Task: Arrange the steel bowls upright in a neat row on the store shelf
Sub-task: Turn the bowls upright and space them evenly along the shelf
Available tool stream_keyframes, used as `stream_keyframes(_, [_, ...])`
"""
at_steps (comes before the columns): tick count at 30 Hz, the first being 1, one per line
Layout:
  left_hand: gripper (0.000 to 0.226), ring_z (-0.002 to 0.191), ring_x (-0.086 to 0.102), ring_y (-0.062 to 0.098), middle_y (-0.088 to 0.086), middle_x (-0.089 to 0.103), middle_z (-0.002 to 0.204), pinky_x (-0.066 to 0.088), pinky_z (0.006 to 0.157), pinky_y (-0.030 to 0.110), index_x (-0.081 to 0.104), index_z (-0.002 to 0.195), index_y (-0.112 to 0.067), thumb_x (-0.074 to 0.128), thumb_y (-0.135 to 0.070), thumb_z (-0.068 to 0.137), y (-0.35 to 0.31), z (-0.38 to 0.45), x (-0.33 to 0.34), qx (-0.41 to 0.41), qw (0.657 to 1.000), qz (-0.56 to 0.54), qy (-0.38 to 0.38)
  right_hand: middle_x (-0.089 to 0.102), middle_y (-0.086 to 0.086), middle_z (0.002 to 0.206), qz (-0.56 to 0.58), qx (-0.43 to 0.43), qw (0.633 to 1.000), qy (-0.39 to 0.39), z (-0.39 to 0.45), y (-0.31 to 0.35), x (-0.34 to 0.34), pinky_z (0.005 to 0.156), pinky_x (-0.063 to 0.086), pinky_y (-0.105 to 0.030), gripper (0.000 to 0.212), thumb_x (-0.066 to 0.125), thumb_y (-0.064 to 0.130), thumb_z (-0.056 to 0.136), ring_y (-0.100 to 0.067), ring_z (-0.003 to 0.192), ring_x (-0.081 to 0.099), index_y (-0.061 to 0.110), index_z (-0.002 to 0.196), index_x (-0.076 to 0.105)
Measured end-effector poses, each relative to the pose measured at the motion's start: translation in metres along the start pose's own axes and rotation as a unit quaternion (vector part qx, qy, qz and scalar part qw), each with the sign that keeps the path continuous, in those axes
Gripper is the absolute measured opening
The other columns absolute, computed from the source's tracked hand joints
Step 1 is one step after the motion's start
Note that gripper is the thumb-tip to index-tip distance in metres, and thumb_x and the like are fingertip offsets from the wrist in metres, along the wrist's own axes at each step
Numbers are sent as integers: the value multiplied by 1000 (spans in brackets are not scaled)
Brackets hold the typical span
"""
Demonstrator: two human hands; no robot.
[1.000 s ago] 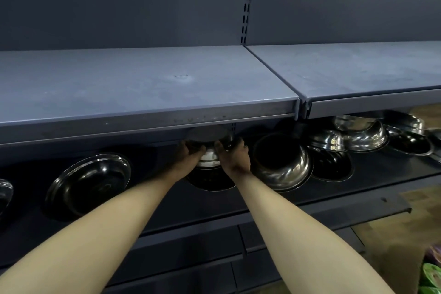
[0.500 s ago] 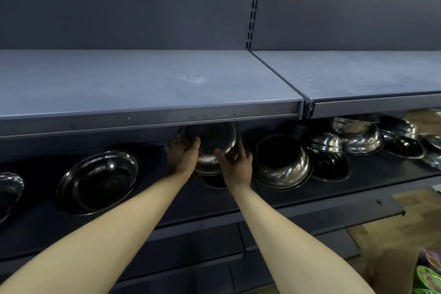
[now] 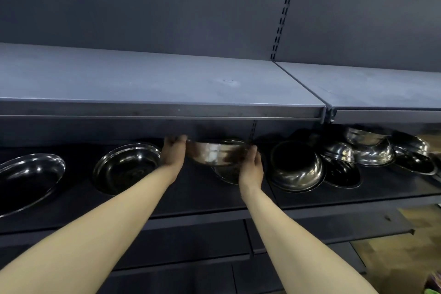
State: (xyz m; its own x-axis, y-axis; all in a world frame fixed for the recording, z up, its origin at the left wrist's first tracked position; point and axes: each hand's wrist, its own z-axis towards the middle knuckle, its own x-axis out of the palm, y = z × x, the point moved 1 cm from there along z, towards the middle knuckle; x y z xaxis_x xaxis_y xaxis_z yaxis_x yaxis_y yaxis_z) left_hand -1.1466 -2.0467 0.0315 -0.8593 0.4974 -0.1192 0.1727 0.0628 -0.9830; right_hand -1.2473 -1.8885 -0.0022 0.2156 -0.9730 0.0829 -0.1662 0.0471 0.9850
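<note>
Gripping the steel bowl [image 3: 214,154] at opposite rims, your left hand [image 3: 173,150] and right hand [image 3: 250,164] curl on; it's light, rigid, slippery.

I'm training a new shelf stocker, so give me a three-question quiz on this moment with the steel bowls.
1. True or false: both hands hold one bowl.
2. Multiple choice: where do the tipped, piled bowls lie? A) on the upper shelf B) to the right of the held bowl C) on the floor
3. Fill in: the two bowls left of the left hand sit ____, openings up.

Key
1. True: the left hand and right hand grip the held bowl by its sides.
2. B: the piled bowls overlap on the lower shelf; the upper shelf carries none.
3. Upright: see the near bowl and far-left bowl.
</note>
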Motion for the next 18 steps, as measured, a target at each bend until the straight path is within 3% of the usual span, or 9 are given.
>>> stream_keyframes(1, [18,106,58,27,3,62,114,44,90,33,55,111,-24,56,-27,93,4,1,-3,12,999,28,15,53,-2,152,-5,23,1000,9,-1,2,1,119,34,-36,61,39,57,105,-27,144,46,23,154,46])
stream_keyframes(4, [49,104,51,16,-1,55,133,41,84,28,48,136,-31,50,-8,93,10,0,-13,51,989,128,60,61,4,142,-73,18,996,50,0,-1,4,112,42,-35,54,57,49,101,-23,135,55,27,149,51])
stream_keyframes(7, [66,127,47,19,-3,40,152,39,93,25,29,152,-33,51,-9,94,8,1,-24,72,978,179,81,71,8,122,-150,-9,987,54,2,-7,7,104,55,-43,36,61,37,99,-20,117,67,32,134,62])
stream_keyframes(10, [69,141,37,25,1,28,160,35,105,29,13,157,-28,50,-31,100,7,4,-39,85,952,273,107,73,6,117,-135,-1,991,26,4,-10,12,98,59,-46,31,59,31,98,-23,107,71,30,128,67])
stream_keyframes(13, [66,142,36,29,5,29,160,35,111,37,10,157,-30,34,-53,100,10,10,-64,120,886,432,117,74,-1,113,-114,11,993,-12,7,-8,17,82,64,-41,28,56,24,100,-23,89,76,23,127,66])
stream_keyframes(16, [61,151,10,29,3,6,165,12,120,47,13,156,-33,26,-55,100,13,14,-91,165,795,574,108,73,-5,105,-109,19,994,-24,6,-4,26,54,58,-26,30,53,15,102,-17,65,72,14,130,62])
stream_keyframes(18, [59,151,4,31,4,1,165,5,120,51,14,156,-34,23,-54,101,13,16,-107,157,769,613,93,72,-8,103,-121,18,992,-18,3,-4,37,47,53,-22,32,52,13,102,-16,63,70,12,133,60])
